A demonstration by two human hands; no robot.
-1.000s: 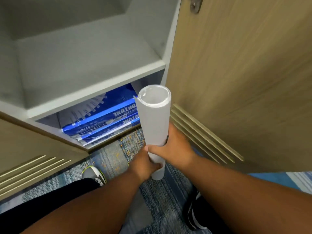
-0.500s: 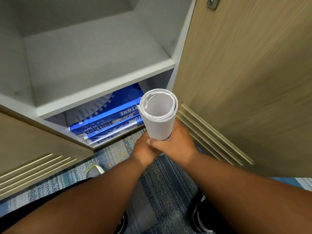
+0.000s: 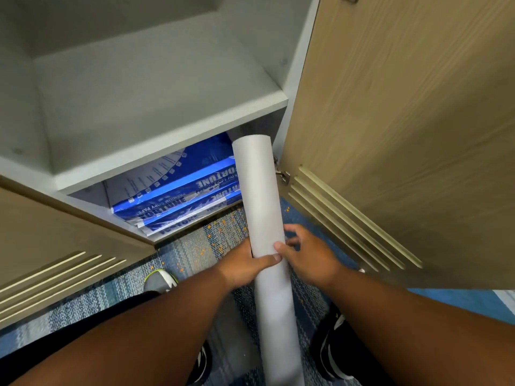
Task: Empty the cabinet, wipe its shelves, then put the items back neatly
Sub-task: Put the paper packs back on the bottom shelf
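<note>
One roll of white paper (image 3: 264,218) held slanting into the cabinet's (image 3: 289,79) lower compartment.

Inside that compartment lies a stack of blue reams (image 3: 178,201), at least three, the wrappers reading "FORTUNE" and "PREMIUM COPY PAPER", upside down from here. The roll's far end sits at the cabinet's hinge side, just beside the reams and under the bare upper shelf (image 3: 167,140). The left hand (image 3: 245,267) grips the roll at mid-length, thumb laid across its front. The right hand (image 3: 309,254) has its thumb tip against the roll's edge, its fingers loose and spread beside the roll, not wrapped round it. Two wood-grain doors (image 3: 404,121) stand open and two shoes (image 3: 160,280) are on the carpet in front of the cabinet.
</note>
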